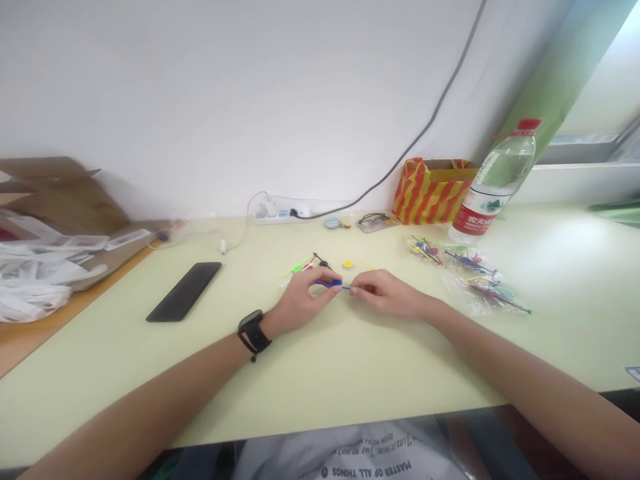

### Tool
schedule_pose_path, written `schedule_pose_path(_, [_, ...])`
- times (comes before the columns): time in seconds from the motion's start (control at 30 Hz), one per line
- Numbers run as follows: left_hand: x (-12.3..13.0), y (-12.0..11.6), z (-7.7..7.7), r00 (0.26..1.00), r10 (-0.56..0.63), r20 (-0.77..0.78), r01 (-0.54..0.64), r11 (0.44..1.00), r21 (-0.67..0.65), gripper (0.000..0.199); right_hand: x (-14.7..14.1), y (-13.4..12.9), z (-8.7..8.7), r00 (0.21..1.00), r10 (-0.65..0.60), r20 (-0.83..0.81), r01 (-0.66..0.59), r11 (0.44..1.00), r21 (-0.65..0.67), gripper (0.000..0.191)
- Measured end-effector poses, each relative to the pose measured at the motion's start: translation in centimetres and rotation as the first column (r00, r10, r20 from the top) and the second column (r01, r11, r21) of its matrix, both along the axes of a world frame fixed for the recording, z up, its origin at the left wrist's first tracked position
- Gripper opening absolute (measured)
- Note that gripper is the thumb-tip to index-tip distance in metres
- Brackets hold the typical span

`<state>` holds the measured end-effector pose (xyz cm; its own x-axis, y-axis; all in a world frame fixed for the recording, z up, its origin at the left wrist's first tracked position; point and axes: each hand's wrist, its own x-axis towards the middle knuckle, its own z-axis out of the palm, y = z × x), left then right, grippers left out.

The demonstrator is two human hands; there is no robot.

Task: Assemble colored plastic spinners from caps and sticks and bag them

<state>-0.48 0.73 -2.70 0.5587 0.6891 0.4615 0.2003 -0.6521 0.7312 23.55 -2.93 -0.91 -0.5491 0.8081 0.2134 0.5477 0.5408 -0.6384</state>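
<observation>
Just above the table, my left hand point(307, 293) pinches a small blue plastic piece point(337, 283) with a rounded part between thumb and fingers. From it a thin blue rod point(346, 288) runs to the right, its far end between the closed fingertips of my right hand point(387, 293). Whether rod and rounded part are one piece I cannot tell. Behind my left hand lie a green piece point(297, 268), a black piece point(324, 263) and a red-and-white one, partly hidden. A yellow disc point(347, 265) and a thin yellow stick point(367, 265) lie beyond my fingers.
Clear bags of coloured plastic pieces point(493, 288) lie at right, near a water bottle point(493, 183) and a striped bag point(425, 193). A black phone-like slab point(184, 292) is at left. A power strip point(277, 211) sits by the wall; boxes and white packaging point(37, 267) fill the left.
</observation>
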Motion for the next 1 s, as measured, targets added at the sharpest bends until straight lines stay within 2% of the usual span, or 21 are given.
schedule_pose_path(0.23, [-0.1,0.1,0.1,0.999,-0.048,0.002,0.048,0.999,-0.026,0.016,-0.1,-0.1,-0.1,0.997,0.003,-0.073,-0.005,1.0,-0.026,0.02])
schedule_pose_path(0.33, [0.0,-0.1,0.3,0.993,-0.108,0.051,0.114,0.984,-0.137,0.016,0.1,0.1,-0.3,0.99,-0.013,-0.141,0.007,0.999,-0.044,0.022])
schedule_pose_path(0.43, [0.1,-0.3,0.5,0.98,-0.151,0.13,0.183,0.938,-0.294,0.017,0.4,0.6,-0.4,0.975,-0.052,-0.214,0.037,0.997,-0.074,0.025])
schedule_pose_path(0.5, [0.2,-0.3,0.6,0.977,-0.15,0.154,0.196,0.912,-0.361,0.02,0.5,1.0,-0.5,0.958,-0.082,-0.276,0.052,0.992,-0.115,0.027])
schedule_pose_path(0.6, [0.3,-0.1,0.6,0.981,-0.119,0.156,0.171,0.905,-0.389,0.024,0.7,1.3,-0.5,0.911,-0.148,-0.384,0.098,0.984,-0.148,0.032])
schedule_pose_path(0.73, [0.2,0.3,0.3,0.979,-0.037,0.202,0.123,0.894,-0.43,0.033,0.6,0.8,-0.2,0.868,-0.184,-0.461,0.179,0.982,-0.054,0.031])
schedule_pose_path(0.8, [0.2,0.4,0.3,0.973,-0.022,0.228,0.128,0.877,-0.463,0.036,0.3,0.3,-0.1,0.882,-0.152,-0.447,0.171,0.985,0.001,0.04])
schedule_pose_path(0.93, [0.0,0.5,0.5,0.966,-0.018,0.256,0.142,0.869,-0.475,0.035,-0.8,-0.7,-0.5,0.899,-0.084,-0.429,0.089,0.996,-0.009,0.079])
schedule_pose_path(1.0, [0.0,0.5,0.7,0.963,-0.012,0.271,0.145,0.866,-0.479,0.034,-1.1,-0.8,-0.8,0.889,-0.092,-0.449,0.083,0.996,-0.04,0.076])
